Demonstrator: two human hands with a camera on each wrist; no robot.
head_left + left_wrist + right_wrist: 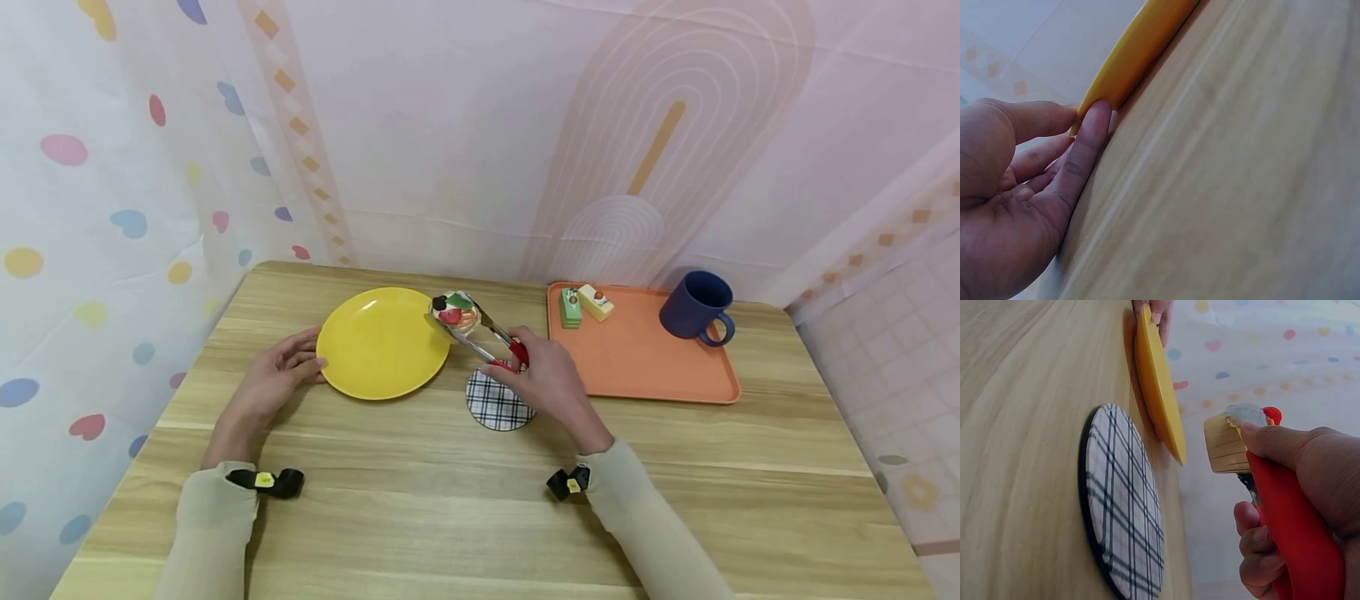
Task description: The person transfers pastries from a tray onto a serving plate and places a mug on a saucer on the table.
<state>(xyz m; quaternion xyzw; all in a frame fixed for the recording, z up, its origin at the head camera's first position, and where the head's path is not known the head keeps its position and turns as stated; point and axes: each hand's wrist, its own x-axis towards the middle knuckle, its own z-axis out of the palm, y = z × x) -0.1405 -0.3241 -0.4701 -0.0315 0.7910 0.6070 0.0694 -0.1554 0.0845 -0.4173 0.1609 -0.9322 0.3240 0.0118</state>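
Observation:
My left hand [273, 379] pinches the left rim of a yellow plate [382, 346]; in the left wrist view thumb and finger hold its edge [1125, 62] close to the wooden table. My right hand [547, 375] grips tongs with red handles [1291, 525]. Between the tongs' metal ends is a small toy cake [457, 315] with fruit-like toppings, raised near the plate's right edge. The right wrist view shows its pale, ridged side [1225, 447] above table height. Below the tongs lies a round plaid coaster [498, 404], partly covered by the right hand.
An orange tray [637, 362] lies at the right rear of the table. On it are a green cake piece [570, 308], a pale yellow cake piece [596, 302] and a dark blue mug [693, 307]. Patterned curtains [450, 150] hang behind the table [420, 508].

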